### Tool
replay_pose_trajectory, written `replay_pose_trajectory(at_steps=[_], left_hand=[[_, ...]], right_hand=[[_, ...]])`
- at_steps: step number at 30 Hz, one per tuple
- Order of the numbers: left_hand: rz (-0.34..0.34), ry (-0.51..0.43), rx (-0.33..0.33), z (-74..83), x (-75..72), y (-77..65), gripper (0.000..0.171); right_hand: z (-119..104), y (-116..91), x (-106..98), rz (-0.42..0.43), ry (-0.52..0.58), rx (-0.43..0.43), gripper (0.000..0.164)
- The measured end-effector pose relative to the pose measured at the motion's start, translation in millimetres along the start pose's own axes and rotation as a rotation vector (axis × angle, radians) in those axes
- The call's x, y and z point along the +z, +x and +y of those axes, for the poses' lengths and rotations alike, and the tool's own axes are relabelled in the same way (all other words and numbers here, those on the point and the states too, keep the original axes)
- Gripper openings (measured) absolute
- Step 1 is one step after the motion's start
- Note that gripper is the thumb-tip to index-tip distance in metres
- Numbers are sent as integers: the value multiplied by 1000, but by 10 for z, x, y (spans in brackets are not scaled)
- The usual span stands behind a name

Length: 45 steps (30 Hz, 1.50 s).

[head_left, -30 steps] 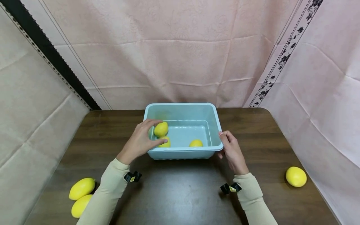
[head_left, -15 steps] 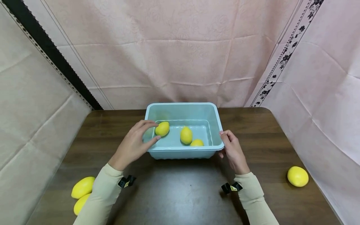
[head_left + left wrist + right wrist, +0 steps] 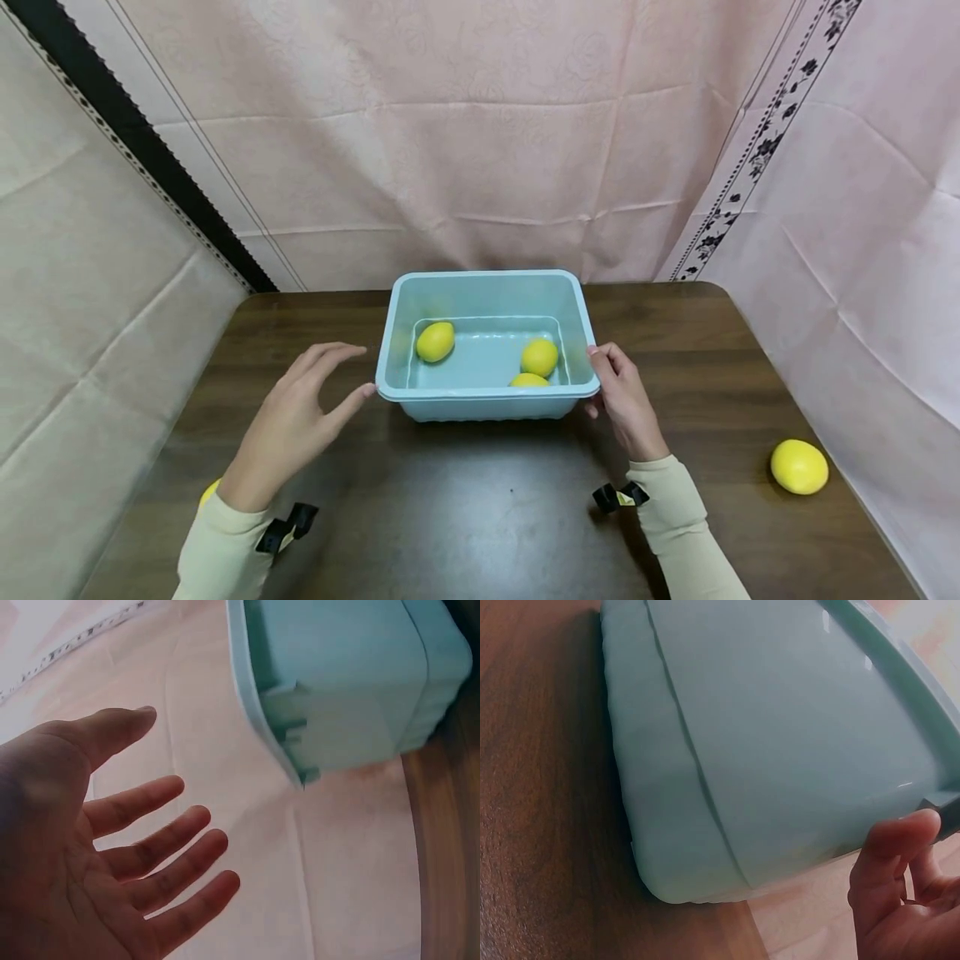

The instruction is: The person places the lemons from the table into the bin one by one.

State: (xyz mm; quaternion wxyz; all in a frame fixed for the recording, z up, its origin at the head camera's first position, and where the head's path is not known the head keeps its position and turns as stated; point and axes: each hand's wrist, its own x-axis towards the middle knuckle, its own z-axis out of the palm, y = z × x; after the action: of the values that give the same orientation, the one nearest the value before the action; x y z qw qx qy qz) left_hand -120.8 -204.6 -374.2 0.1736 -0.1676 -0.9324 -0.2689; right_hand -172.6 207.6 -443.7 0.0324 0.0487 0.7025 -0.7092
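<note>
A light blue plastic basin (image 3: pixel 487 407) stands at the table's back edge. Inside it one lemon (image 3: pixel 435 342) lies at the left, and a second lemon (image 3: pixel 539 357) lies at the right. A third lemon (image 3: pixel 529 380) beside that one is partly hidden by the front rim. My right hand (image 3: pixel 626 408) grips the basin's right rim, its fingers curled under the edge in the right wrist view. My left hand (image 3: pixel 296 421) hovers left of the basin, holding nothing, with thumb and fingers (image 3: pixel 169 840) spread apart in the left wrist view.
A yellow lemon (image 3: pixel 799 467) sits on the brown wooden table (image 3: pixel 480 517) near its right edge. Part of another lemon (image 3: pixel 209 492) peeks out behind my left wrist. A pale pink cloth (image 3: pixel 480 150) hangs behind the table.
My left hand has drawn back from inside the basin, moving left and toward me. One lemon has rolled from the basin's left to its right. The right hand keeps its grip on the rim.
</note>
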Motion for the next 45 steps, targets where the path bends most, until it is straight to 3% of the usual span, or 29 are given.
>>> replay_pose_trajectory(at_steps=[5, 10, 15, 20, 26, 31, 36, 41, 45], left_hand=[[20, 34, -71, -91, -170, -199, 50], [-7, 62, -155, -246, -316, -389, 52], [-64, 88, -244, -500, -417, -552, 56], [-122, 107, -319, -832, -415, -677, 59], [-269, 116, -443, -1194, -401, -784, 67], [-403, 112, -563, -1410, -390, -855, 84], [-489, 108, -664, -1490, -361, -929, 99], [-562, 158, -749, -1443, -418, -1001, 107], [-662, 164, -784, -1374, -496, -1035, 114]], right_hand=[[-6, -7, -5, 6, -5, 0, 39], [-5, 2, -3, 4, -11, 12, 38], [3, 11, -1, 1, -6, 15, 37], [8, 12, 0, 3, -8, 8, 36], [16, 13, 1, 4, -12, 7, 37], [12, 9, -6, -1, -22, 0, 40], [17, -6, -3, -4, -30, 7, 40], [26, -9, 10, 1, -28, 11, 37], [23, -5, 1, 9, -25, -4, 37]])
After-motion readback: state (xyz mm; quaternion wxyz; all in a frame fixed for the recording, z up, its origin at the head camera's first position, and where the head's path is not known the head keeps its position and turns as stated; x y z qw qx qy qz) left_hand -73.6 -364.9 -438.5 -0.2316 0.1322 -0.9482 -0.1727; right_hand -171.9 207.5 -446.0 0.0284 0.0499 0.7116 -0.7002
